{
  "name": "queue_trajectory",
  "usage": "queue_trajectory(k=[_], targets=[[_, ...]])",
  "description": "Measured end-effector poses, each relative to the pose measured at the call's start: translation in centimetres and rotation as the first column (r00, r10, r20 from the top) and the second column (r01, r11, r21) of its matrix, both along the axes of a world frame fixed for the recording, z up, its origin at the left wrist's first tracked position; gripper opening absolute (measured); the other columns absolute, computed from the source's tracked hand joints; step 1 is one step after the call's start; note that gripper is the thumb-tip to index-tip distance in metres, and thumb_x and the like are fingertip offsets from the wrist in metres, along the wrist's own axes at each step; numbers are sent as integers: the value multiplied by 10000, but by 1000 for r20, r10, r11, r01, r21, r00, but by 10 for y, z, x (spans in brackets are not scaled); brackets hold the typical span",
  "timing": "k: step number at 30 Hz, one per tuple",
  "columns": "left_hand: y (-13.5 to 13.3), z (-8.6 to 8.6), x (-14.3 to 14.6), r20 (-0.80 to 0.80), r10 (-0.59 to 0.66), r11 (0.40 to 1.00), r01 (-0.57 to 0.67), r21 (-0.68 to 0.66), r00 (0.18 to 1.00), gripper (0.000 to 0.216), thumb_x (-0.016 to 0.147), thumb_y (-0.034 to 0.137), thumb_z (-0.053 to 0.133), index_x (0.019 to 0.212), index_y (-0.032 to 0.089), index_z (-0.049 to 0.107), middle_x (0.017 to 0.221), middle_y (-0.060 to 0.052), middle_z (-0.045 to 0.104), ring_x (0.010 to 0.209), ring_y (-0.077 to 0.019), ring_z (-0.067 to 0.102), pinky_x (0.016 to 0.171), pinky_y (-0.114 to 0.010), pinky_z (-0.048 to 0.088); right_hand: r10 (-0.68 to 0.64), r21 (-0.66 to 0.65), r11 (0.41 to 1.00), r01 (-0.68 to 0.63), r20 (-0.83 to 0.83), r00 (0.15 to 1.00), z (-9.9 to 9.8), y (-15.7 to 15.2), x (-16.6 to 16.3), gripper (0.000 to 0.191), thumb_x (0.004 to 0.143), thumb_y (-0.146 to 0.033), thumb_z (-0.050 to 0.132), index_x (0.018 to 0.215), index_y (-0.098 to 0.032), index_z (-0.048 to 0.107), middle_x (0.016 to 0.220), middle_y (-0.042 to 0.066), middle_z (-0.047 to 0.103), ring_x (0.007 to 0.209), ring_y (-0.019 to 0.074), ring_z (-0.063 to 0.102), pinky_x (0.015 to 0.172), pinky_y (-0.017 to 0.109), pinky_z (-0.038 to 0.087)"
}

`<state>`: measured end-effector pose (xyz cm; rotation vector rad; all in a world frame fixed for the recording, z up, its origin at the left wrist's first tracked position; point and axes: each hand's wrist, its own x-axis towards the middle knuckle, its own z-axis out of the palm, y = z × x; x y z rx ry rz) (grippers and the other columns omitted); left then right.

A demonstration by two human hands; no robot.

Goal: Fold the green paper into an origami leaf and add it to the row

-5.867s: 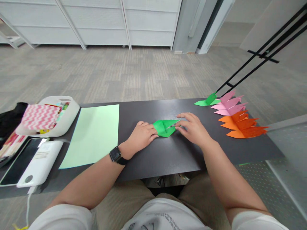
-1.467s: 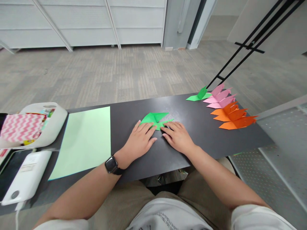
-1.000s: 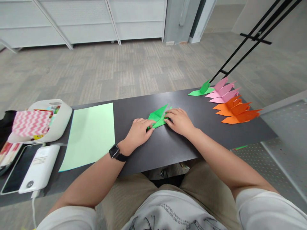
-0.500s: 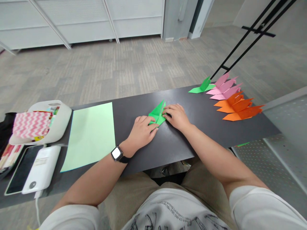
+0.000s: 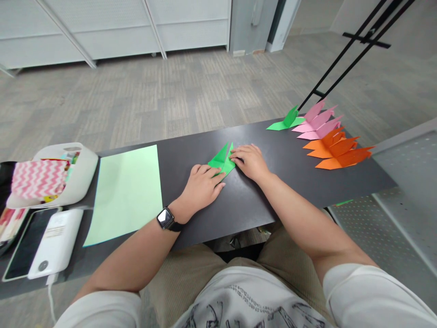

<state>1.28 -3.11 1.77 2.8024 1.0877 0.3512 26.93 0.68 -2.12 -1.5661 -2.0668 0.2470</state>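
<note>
The green paper (image 5: pixel 222 160) lay mid-table (image 5: pixel 280 191), folded narrower than a second before, with one flap standing up. The left hand (image 5: pixel 201 184) pressed its near corner with flat, open fingers. The right hand (image 5: pixel 251 161) bent its fingers over the right edge, and I cannot tell whether they gripped it.

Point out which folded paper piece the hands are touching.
The green folded piece at mid-table, touched by the left hand and right hand. The other green piece, pink pieces and orange pieces lie untouched at the right.

Bright even indoor light, soft faint shadows, mild sheen on the dark table (image 5: pixel 280 173), sharp focus, wide-angle bending at edges
</note>
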Motion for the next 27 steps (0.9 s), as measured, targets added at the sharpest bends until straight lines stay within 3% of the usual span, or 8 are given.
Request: queue_trajectory(k=[13, 27], targets=[[1, -3, -2, 27, -4, 1000, 5, -29, 1000, 314, 1082, 362, 612, 1329, 295, 795, 1396, -71, 763, 1279, -323, 634, 1156, -590, 382, -26, 11, 1000, 25, 47, 999, 1, -1, -3, 242, 1053, -296, 628, 1101, -369, 854, 1328, 1, 807, 1359, 322, 642, 1269, 672, 263], [0, -2, -3, 19, 6, 996, -5, -86, 1000, 330, 1073, 365, 618, 1357, 294, 769, 1454, -73, 738, 1337, -323, 622, 1233, -627, 323, 42, -87, 995, -38, 53, 998, 13, -12, 5, 259, 1015, -398, 710, 1251, -389, 816, 1473, 21, 734, 1473, 370, 568, 1280, 804, 175]])
